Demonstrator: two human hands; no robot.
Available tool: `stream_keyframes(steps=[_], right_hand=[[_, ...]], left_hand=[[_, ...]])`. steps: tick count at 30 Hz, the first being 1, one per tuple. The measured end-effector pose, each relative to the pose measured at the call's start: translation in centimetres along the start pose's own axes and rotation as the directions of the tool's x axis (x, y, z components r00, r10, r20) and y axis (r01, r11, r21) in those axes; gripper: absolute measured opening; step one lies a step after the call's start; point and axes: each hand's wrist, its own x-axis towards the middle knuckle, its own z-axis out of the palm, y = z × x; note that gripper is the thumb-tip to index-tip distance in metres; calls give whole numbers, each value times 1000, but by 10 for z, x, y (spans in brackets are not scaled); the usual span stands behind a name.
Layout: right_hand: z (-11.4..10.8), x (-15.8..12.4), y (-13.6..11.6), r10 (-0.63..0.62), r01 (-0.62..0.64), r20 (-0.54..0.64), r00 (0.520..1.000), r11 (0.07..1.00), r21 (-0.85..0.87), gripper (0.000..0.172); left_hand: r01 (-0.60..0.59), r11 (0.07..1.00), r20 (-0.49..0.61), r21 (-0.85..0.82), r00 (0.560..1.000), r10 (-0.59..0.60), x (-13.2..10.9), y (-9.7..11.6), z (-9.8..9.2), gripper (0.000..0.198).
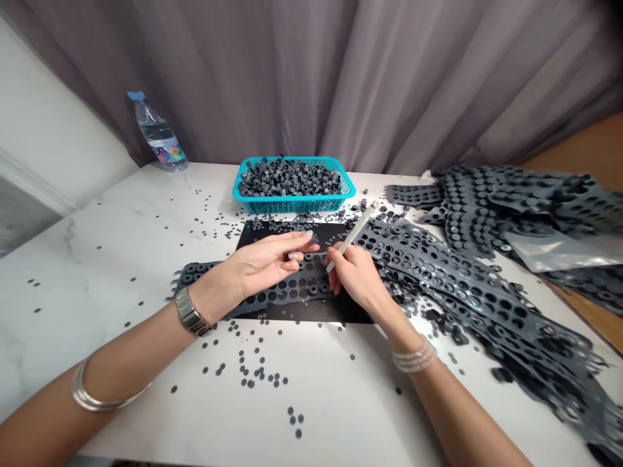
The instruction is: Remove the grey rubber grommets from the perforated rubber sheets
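Observation:
My left hand (272, 259) is above the dark mat (355, 310), its thumb and fingers pinching a small black rubber cap (313, 239). In my right hand (355, 272) is a slim whitish pen-like stick (360, 227), slanting up to the right, its lower end down among the fingers. Under both hands lies a grey-black rubber sheet (282, 293) full of round holes, with a few round pieces still in it near my right fingers. My left forearm and hand cover part of this sheet.
A turquoise basket (253, 206) heaped with black caps (292, 178) stands at the back. Punched rubber sheets (457, 272) pile up on the right, near a clear plastic bag (559, 250). Small black discs (260, 373) are scattered over the white table (121, 259). A water bottle (160, 136) stands back left.

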Motion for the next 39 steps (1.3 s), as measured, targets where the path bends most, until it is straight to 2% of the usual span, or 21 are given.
stream_keyframes(steps=[4, 8, 10, 14, 16, 20, 22, 23, 24, 25, 27, 29, 31, 34, 39], right_hand=[[1, -1, 0, 90, -94, 61, 994, 993, 72, 23], [0, -1, 1, 108, -116, 91, 990, 989, 86, 22], [-2, 0, 1, 79, -82, 37, 996, 993, 88, 23], [-5, 4, 1, -46, 57, -147, 988, 996, 69, 27], [-5, 6, 2, -103, 110, -173, 979, 993, 32, 28], [0, 7, 6, -175, 168, -137, 975, 984, -57, 30], [2, 7, 7, -198, 188, -119, 973, 978, -91, 30], [3, 8, 8, -206, 195, -114, 972, 976, -102, 30], [4, 8, 9, -212, 201, -111, 971, 974, -109, 30], [5, 8, 9, -217, 205, -110, 970, 972, -114, 29], [6, 9, 10, -226, 212, -104, 969, 969, -127, 29], [6, 9, 9, -235, 220, -97, 967, 965, -144, 28], [7, 8, 7, -241, 224, -96, 966, 961, -159, 27], [7, 6, 2, -251, 231, -96, 963, 956, -181, 25], [7, 4, -3, -281, 257, -91, 955, 943, -212, 25]], left_hand=[[-17, 1000, 25, -2, 1000, 18, 0, -2, 1, 9], [15, 999, 10, -45, 1000, -14, -4, -1, 7, 9], [43, 992, -18, -119, 999, -45, -5, 1, 10, 14], [35, 965, -68, -261, 996, -54, -5, 6, 9, 17], [11, 963, -73, -269, 997, -32, -3, 8, 8, 17], [-31, 987, -76, -156, 997, 19, 3, 6, 3, 22], [-38, 999, -73, 23, 996, 40, 7, 2, -2, 12], [-53, 986, -74, 156, 995, 65, 9, 0, -5, 14], [-78, 946, -74, 313, 992, 106, 11, -1, -7, 20], [-113, 869, -70, 482, 983, 167, 12, -3, -9, 24], [-176, 596, -22, 784, 951, 309, 15, -6, -11, 28], [-203, 268, 85, 942, 915, 393, 15, -8, -8, 28], [-210, 34, 179, 977, 897, 404, 15, -10, -4, 26], [-225, -129, 257, 966, 896, 361, 16, -13, 0, 19], [-220, -275, 311, 936, 881, 357, 20, -17, -3, 19]])
